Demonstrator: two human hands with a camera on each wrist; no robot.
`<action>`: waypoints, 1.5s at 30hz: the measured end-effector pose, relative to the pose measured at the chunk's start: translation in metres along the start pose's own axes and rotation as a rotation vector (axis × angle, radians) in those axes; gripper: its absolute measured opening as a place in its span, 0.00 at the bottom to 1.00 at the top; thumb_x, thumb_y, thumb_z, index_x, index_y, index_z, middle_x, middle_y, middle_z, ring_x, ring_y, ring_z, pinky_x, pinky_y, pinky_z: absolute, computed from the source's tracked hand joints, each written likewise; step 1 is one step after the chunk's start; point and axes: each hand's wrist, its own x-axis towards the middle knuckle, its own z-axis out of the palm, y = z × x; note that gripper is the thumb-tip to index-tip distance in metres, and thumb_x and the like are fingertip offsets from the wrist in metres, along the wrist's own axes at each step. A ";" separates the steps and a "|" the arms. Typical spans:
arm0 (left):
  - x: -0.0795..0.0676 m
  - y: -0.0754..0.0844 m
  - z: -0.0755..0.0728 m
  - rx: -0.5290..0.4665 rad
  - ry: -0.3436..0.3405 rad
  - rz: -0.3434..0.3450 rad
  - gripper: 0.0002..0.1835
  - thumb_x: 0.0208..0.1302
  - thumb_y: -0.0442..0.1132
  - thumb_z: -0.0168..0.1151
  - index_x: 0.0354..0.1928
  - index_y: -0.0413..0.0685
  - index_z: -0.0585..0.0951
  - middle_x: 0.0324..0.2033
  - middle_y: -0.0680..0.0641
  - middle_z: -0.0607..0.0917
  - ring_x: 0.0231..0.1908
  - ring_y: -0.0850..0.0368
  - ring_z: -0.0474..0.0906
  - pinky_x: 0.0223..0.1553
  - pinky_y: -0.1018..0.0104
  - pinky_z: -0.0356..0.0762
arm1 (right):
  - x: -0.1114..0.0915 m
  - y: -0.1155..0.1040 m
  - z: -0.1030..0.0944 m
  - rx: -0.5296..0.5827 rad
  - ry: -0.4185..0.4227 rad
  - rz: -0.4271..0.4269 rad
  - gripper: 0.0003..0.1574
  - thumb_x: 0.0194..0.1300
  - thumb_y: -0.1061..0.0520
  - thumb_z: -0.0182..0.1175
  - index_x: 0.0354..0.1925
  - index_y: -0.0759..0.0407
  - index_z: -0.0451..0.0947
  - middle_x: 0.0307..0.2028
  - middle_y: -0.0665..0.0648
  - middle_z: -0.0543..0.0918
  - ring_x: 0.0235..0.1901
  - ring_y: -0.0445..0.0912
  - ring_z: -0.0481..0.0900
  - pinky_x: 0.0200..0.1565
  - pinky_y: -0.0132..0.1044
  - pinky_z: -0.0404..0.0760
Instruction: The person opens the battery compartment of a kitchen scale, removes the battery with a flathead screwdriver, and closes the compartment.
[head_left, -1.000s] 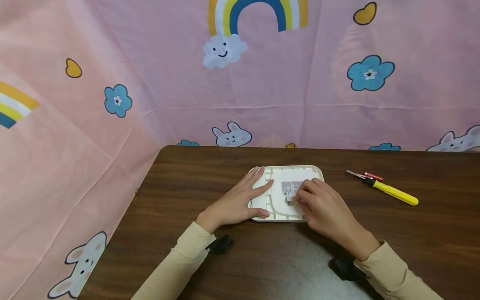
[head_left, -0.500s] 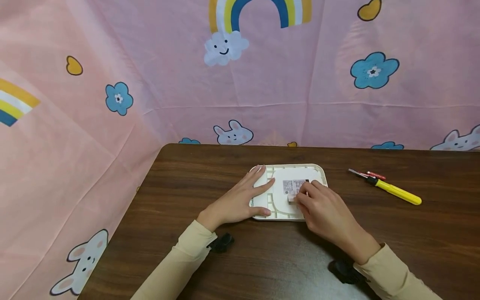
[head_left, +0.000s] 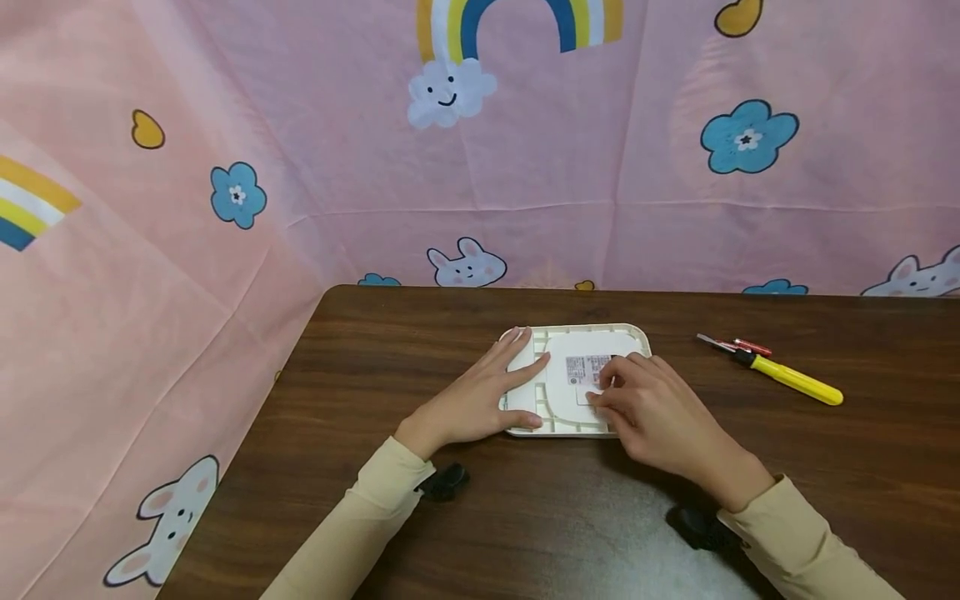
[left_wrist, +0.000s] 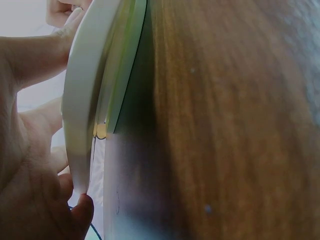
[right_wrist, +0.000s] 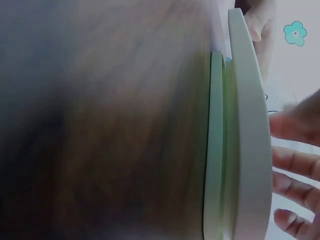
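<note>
A white ribbed plastic casing lies on the dark wooden table. On its raised, rounded inner panel is a printed label, with a small white square patch at its lower part. My left hand rests over the casing's left end, fingers spread and thumb on the near edge. My right hand is bent over the label, its thumb tip touching the white patch. In the right wrist view the fingers stand apart beside the casing rim. The right hand hides part of the label and casing.
To the right lie a yellow-handled tool with a metal tip and a small red item beside it. A pink patterned cloth hangs along the table's far and left edges.
The patch's edge looked lifted at the right fingertips earlier and now looks flat. My right thumb and index finger have parted slightly. The left hand stays in place.
</note>
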 end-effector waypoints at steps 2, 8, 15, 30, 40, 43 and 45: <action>0.000 0.001 -0.001 0.000 0.001 0.001 0.46 0.70 0.64 0.64 0.84 0.64 0.56 0.87 0.47 0.39 0.86 0.46 0.30 0.82 0.38 0.50 | 0.000 0.001 0.000 0.014 -0.011 0.010 0.04 0.61 0.57 0.73 0.29 0.48 0.89 0.38 0.48 0.82 0.40 0.43 0.76 0.44 0.44 0.73; -0.001 0.001 -0.001 -0.003 -0.013 -0.013 0.47 0.70 0.63 0.65 0.84 0.62 0.56 0.87 0.47 0.39 0.86 0.46 0.30 0.83 0.41 0.47 | -0.001 0.001 0.002 0.037 -0.015 0.030 0.07 0.67 0.53 0.70 0.30 0.47 0.90 0.38 0.47 0.81 0.40 0.42 0.75 0.44 0.45 0.74; 0.001 0.001 -0.001 0.000 -0.007 -0.008 0.47 0.70 0.64 0.65 0.84 0.63 0.56 0.87 0.46 0.38 0.86 0.45 0.29 0.83 0.39 0.47 | -0.001 0.002 0.002 0.037 0.002 0.029 0.09 0.67 0.53 0.70 0.28 0.47 0.89 0.37 0.47 0.80 0.39 0.42 0.74 0.46 0.46 0.74; -0.002 0.003 -0.001 0.018 -0.032 0.001 0.51 0.68 0.66 0.65 0.85 0.62 0.52 0.86 0.46 0.34 0.85 0.50 0.24 0.84 0.41 0.44 | -0.009 0.048 -0.024 0.170 -0.185 0.222 0.52 0.53 0.78 0.48 0.75 0.52 0.73 0.75 0.65 0.70 0.73 0.65 0.67 0.66 0.73 0.64; -0.008 0.006 -0.006 -0.016 -0.175 0.033 0.69 0.51 0.48 0.85 0.86 0.66 0.45 0.85 0.45 0.24 0.83 0.51 0.15 0.84 0.40 0.36 | -0.018 0.061 -0.019 0.216 -0.305 0.240 0.54 0.61 0.53 0.78 0.80 0.53 0.65 0.79 0.72 0.61 0.72 0.74 0.67 0.65 0.77 0.66; -0.007 0.005 -0.007 0.039 -0.152 0.054 0.67 0.54 0.48 0.84 0.86 0.66 0.47 0.85 0.44 0.28 0.84 0.48 0.19 0.84 0.41 0.38 | -0.018 0.061 -0.019 0.223 -0.289 0.261 0.52 0.61 0.57 0.77 0.79 0.52 0.67 0.79 0.71 0.63 0.72 0.76 0.67 0.67 0.80 0.62; -0.007 0.003 -0.008 0.074 -0.141 0.056 0.65 0.55 0.51 0.83 0.86 0.67 0.47 0.86 0.44 0.29 0.85 0.48 0.21 0.84 0.43 0.40 | -0.018 0.061 -0.019 0.231 -0.294 0.275 0.51 0.61 0.62 0.75 0.79 0.51 0.67 0.78 0.71 0.64 0.72 0.76 0.65 0.67 0.81 0.58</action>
